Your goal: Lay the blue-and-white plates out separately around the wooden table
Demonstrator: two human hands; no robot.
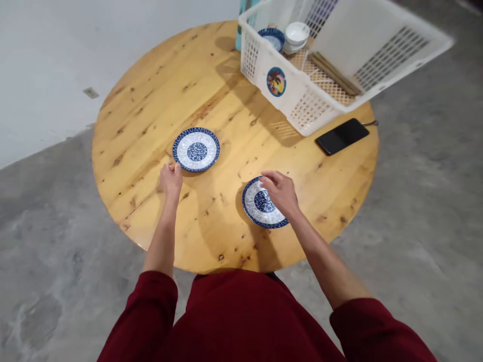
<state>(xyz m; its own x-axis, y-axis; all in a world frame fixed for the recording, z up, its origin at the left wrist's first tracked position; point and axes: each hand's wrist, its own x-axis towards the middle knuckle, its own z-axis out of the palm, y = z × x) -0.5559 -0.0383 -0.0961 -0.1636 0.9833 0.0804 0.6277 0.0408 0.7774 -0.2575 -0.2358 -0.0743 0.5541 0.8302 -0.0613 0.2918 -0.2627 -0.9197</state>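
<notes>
A round plate [196,151] with a blue patterned rim and blue centre lies left of the table's middle. My left hand [171,178] is at its lower left edge, fingers curled closed, with the thumb side against the rim. A matching plate [262,202] lies nearer me to the right. Over its upper right part is my right hand [281,191], fingers loosely bent and apart, with nothing seen in them. This hand and wrist hide the plate's right edge; whether the fingers touch it I cannot tell.
A white plastic basket [302,95] stands at the back right of the round wooden table [143,125]. Inside are a blue-rimmed plate [272,37], stacked white bowls [297,34] and chopsticks [334,73]. A black phone [342,136] lies beside the basket.
</notes>
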